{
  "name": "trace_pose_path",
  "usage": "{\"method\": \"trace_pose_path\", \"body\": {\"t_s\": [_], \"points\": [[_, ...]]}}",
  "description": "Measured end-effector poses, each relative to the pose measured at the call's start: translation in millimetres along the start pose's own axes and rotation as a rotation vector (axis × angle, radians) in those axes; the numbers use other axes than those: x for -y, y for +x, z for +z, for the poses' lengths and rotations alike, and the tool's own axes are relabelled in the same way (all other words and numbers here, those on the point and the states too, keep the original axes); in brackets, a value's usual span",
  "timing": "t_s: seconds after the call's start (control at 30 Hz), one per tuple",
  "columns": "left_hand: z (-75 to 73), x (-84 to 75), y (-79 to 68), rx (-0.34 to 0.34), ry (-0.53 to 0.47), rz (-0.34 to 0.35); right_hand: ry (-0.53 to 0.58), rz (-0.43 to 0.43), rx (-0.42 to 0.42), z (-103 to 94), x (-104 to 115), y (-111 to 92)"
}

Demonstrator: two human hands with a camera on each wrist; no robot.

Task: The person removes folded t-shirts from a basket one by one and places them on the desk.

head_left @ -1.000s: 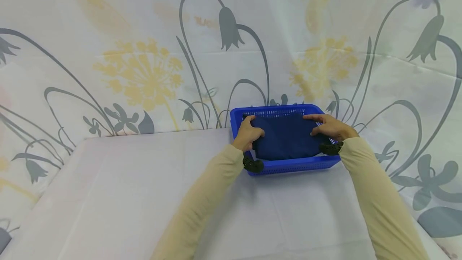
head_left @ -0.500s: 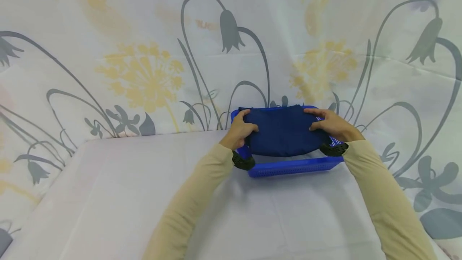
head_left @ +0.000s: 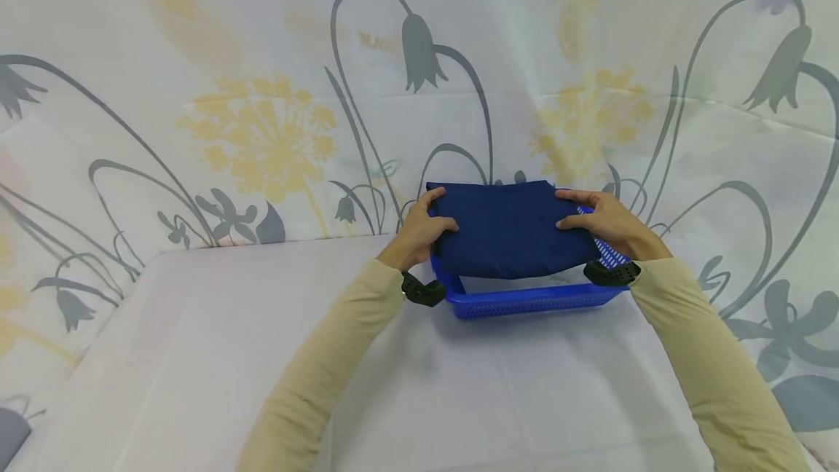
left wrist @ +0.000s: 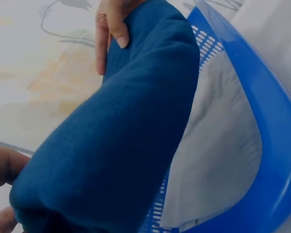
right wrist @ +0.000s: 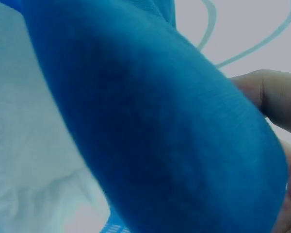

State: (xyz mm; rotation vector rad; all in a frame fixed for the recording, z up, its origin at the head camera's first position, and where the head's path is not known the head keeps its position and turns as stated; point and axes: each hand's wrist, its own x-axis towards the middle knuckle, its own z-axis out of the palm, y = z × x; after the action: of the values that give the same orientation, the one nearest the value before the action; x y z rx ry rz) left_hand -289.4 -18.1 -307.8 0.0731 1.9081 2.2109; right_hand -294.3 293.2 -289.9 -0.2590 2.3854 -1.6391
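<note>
A folded navy cloth (head_left: 511, 231) hangs between my two hands, raised over the blue plastic basket (head_left: 537, 302). My left hand (head_left: 422, 228) grips its left end, thumb on the near face. At the other end my right hand (head_left: 609, 224) pinches the cloth between thumb and fingers. In the left wrist view the cloth (left wrist: 116, 131) bulges in a soft fold, and beneath it a pale grey-white fabric (left wrist: 213, 141) shows inside the basket. The right wrist view is mostly filled by the cloth (right wrist: 150, 116), with fingers at its right edge.
The basket stands on a white-covered table (head_left: 262, 326), close to its back edge. Behind it hangs a flower-printed curtain (head_left: 262, 93). A dark strap (head_left: 422, 290) sits on the left wrist and a similar one (head_left: 612, 273) on the right.
Both hands have lifted the navy cloth up out of the basket, and it has moved slightly left. More of the basket's inside now shows below the cloth. The basket has stayed in place.
</note>
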Motion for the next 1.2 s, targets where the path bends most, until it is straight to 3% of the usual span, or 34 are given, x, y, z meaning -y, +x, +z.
{"method": "trace_pose_path", "body": {"t_s": [0.27, 0.4, 0.63, 1.2], "points": [[-12.2, -3.3, -8.0, 0.032, -0.034, 0.046, -0.004, -0.073, -0.037, 7.8, 4.1, -7.8], [-18.4, -3.1, -14.0, 0.031, -0.026, 0.05, 0.004, -0.073, -0.045, 12.5, 4.8, -13.2], [-30.5, -8.7, -24.5, 0.037, -0.039, 0.099, 0.116, -0.086, -0.028, 24.7, 10.6, -13.9], [-69.1, -11.8, -47.6, 0.055, -0.05, 0.151, 0.15, -0.14, -0.048, 61.0, 29.8, -13.1]]}}
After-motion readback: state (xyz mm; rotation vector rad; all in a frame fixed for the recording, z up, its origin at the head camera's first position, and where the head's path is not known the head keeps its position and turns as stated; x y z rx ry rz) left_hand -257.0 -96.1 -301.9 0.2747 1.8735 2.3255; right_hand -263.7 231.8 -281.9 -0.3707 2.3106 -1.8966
